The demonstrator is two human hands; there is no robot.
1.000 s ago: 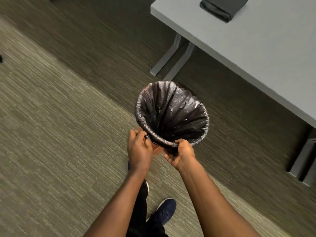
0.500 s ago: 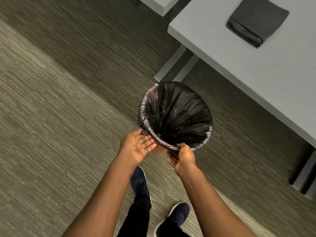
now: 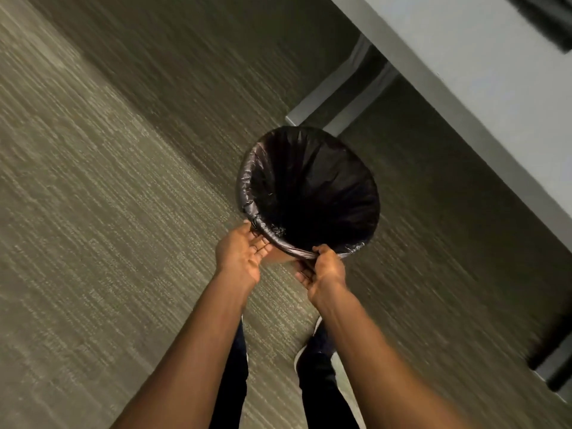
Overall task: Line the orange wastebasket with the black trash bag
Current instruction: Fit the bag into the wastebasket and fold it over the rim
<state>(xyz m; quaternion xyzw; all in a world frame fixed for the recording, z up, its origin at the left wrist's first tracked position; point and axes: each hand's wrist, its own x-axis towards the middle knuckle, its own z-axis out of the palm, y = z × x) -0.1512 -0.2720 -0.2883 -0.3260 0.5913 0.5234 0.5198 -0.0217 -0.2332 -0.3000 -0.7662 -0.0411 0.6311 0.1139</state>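
Note:
The black trash bag [image 3: 309, 193] fills the round wastebasket and is folded over its whole rim. Only a small sliver of the orange wastebasket [image 3: 280, 257] shows between my hands, below the near rim. My left hand [image 3: 240, 258] is flat and open, palm up, its fingers against the bin's near-left side under the rim. My right hand [image 3: 323, 269] pinches the bag's rolled edge at the near rim, thumb on top. The frame is blurred by motion.
A grey table [image 3: 483, 75] stands at the upper right, its metal leg [image 3: 337, 97] on the carpet just behind the bin. A second table leg [image 3: 554, 366] is at the right edge. My legs and dark shoes [image 3: 312, 351] are below my arms.
My left hand opened from a closed grip on the rim and now rests flat against the bin's side. The right hand kept its hold. The camera swung and the view shifted.

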